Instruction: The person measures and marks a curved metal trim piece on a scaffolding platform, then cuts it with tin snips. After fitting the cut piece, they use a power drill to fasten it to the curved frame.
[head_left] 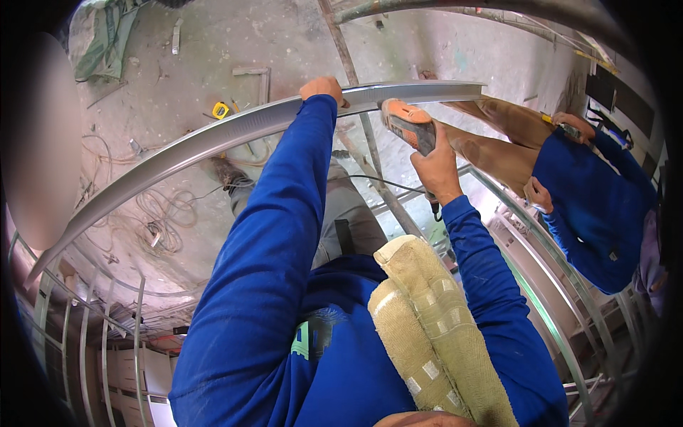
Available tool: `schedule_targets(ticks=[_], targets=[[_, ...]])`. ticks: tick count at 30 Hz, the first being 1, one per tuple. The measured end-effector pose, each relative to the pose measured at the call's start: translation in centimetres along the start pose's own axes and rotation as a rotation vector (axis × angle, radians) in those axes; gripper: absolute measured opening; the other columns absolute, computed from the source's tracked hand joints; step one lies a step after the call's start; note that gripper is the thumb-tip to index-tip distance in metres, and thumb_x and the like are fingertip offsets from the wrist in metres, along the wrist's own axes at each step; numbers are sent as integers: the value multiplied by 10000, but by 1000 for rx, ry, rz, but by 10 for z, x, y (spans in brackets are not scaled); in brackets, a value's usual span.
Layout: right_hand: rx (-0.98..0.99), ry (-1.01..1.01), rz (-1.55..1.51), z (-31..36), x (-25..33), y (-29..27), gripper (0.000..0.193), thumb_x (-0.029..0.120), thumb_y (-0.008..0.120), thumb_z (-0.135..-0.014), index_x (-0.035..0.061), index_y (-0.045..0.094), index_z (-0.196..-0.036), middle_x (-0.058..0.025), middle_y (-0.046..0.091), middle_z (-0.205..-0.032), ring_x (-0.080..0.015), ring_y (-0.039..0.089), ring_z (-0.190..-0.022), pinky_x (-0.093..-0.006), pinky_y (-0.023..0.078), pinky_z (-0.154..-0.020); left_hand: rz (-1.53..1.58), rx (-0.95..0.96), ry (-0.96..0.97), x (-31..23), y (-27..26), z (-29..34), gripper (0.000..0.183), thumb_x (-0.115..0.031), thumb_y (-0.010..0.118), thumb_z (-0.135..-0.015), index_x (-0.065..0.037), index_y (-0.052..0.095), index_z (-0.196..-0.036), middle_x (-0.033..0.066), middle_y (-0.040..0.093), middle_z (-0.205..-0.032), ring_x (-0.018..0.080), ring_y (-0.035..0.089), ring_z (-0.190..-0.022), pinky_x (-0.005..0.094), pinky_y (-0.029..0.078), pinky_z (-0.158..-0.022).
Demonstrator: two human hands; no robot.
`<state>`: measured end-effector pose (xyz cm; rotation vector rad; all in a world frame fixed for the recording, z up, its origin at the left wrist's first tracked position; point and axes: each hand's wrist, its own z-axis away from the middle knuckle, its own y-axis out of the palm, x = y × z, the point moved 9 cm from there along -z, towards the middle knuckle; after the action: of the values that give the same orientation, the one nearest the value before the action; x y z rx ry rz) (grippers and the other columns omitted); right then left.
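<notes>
My left hand (324,91) is closed round a long silver metal channel (235,129), which spans the view from lower left to upper right. In my right hand (440,165) is a corded power tool (408,122) with an orange and dark grey body. Its front end is close to the channel's lower edge, right of my left hand; I cannot tell whether they touch. The tool's exact kind is unclear, and my palm hides its grip. A black cord (384,182) trails leftward from the tool.
At right stands a co-worker in a blue top (594,192), holding a small yellow and dark tool (558,125). On the floor lie a yellow tape measure (220,109), coiled cables (165,211) and a green sack (105,43). Metal framing (551,260) runs along the lower right.
</notes>
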<state>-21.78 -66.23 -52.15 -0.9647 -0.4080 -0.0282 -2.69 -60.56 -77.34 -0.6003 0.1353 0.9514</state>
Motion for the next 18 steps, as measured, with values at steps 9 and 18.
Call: schedule_targets(ticks=[9, 18], targets=[[70, 100, -127, -10, -13, 3, 747, 47, 631, -760, 25, 426, -1478, -265, 631, -1302, -394, 617, -1237, -415, 469, -1061, 28, -13, -50, 4, -1, 1, 603, -470, 912, -709, -164, 757, -1205, 67, 749, -1205, 285, 710, -1134, 410, 557, -900], [-22, -127, 99, -36, 5, 24, 731, 13, 610, -752, 26, 433, -1461, -185, 682, -1038, -249, 681, -750, -357, 548, -663, -22, -1, -38, 5, 5, -5, 642, -530, 881, -721, -137, 747, -1211, 104, 736, -1226, 299, 701, -1147, 423, 571, -915]])
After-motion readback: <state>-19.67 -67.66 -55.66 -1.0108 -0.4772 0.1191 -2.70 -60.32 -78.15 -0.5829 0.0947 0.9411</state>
